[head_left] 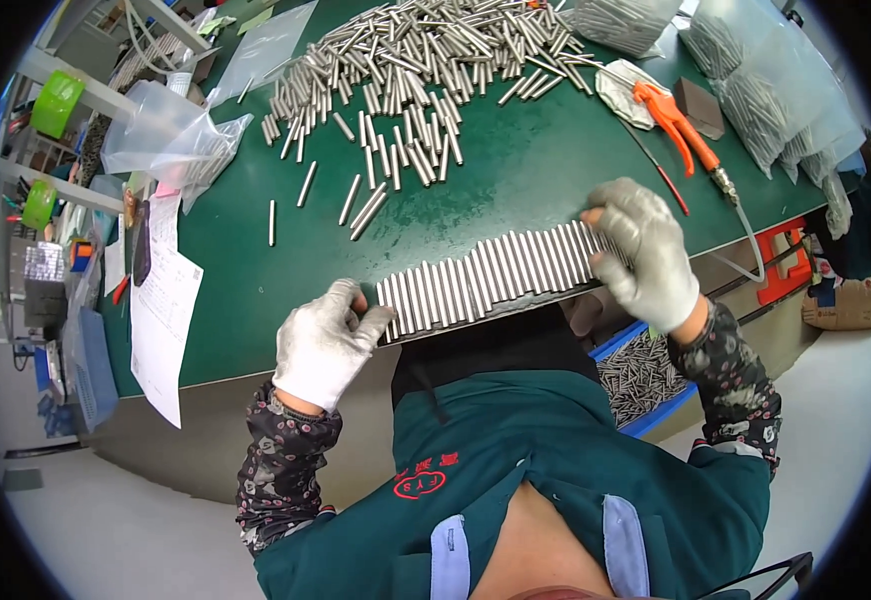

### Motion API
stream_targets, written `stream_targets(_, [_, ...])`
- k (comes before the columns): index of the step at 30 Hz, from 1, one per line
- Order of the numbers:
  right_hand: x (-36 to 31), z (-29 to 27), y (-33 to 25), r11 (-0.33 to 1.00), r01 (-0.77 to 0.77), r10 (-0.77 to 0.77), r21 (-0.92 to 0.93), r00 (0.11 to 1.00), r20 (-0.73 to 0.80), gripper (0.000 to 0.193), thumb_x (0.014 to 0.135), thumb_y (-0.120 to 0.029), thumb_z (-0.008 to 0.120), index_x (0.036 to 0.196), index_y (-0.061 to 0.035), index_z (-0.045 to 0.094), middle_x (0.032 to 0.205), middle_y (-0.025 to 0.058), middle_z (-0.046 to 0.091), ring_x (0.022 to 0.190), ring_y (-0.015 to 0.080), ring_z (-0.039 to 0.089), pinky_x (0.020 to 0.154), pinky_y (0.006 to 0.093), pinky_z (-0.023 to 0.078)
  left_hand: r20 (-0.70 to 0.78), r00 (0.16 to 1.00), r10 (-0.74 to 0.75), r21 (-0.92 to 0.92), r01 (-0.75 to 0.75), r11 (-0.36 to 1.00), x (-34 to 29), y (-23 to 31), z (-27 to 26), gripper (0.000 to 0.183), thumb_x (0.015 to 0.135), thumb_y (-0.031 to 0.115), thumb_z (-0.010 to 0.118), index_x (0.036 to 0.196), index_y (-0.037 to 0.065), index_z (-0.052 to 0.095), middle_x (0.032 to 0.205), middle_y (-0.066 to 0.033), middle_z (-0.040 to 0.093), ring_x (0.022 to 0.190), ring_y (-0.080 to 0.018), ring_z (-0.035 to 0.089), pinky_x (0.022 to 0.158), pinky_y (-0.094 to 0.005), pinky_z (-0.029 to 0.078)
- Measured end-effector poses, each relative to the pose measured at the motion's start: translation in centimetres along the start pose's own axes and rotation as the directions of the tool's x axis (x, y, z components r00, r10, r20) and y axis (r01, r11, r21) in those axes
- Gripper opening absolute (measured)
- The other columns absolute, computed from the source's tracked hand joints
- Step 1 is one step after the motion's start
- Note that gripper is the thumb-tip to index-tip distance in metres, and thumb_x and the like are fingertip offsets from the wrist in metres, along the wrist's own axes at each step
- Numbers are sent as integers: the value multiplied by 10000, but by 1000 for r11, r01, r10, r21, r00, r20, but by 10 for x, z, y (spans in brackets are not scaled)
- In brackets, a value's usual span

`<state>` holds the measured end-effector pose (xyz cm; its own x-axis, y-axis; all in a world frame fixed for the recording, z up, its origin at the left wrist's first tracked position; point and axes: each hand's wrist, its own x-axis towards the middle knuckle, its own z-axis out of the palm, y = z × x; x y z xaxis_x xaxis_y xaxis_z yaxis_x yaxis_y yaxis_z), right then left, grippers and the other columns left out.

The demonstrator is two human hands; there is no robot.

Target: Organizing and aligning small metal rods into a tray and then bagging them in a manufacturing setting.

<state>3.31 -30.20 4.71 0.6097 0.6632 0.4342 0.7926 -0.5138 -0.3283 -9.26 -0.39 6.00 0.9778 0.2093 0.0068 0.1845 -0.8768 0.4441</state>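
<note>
A row of slim metal pins lies side by side along the front edge of the table. My left hand, in a white glove, is at the row's left end with its fingers curled and the thumb against the end pins. At the right end, my gloved right hand bends its thumb and fingers around the last pins and covers some of them. Beyond the row, a large heap of loose metal pins spreads over the green table, with a few single pins nearer the left hand.
An orange air blow gun with a hose, a red-handled thin tool and a brown block lie to the right. Bags of pins stand behind them. Papers hang at the left edge. A blue bin of metal pieces sits below.
</note>
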Motion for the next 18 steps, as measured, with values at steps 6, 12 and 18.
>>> stream_targets(6, [3, 30, -59, 967, 255, -248, 5, 937, 246, 598, 642, -349, 670, 1119, -18, 525, 1126, 192, 540, 1123, 362, 485, 1009, 508, 325, -20, 1000, 18, -29, -19, 999, 0, -2, 6, 231, 752, 248, 681, 722, 54, 560, 535, -87, 557, 486, -245, 576, 492, -341, 463])
stream_targets(12, [1, 52, -78, 974, 208, -226, 93, 927, 299, 725, 632, -355, 688, 1204, 24, 455, 1260, 243, 435, 1223, 386, 376, 1059, 491, 251, -82, 997, -11, -54, 7, 999, -6, -2, 7, 205, 729, 218, 699, 748, 65, 564, 572, -70, 553, 529, -257, 566, 514, -353, 463])
stream_targets(18, [12, 40, -81, 992, 125, -126, 18, 967, 220, 572, 647, -334, 674, 1097, -5, 545, 1136, 200, 536, 1143, 360, 461, 1032, 514, 276, -138, 990, 36, 109, -21, 994, -11, -3, 4, 255, 712, 258, 710, 714, 63, 544, 639, -81, 555, 637, -273, 571, 575, -384, 467])
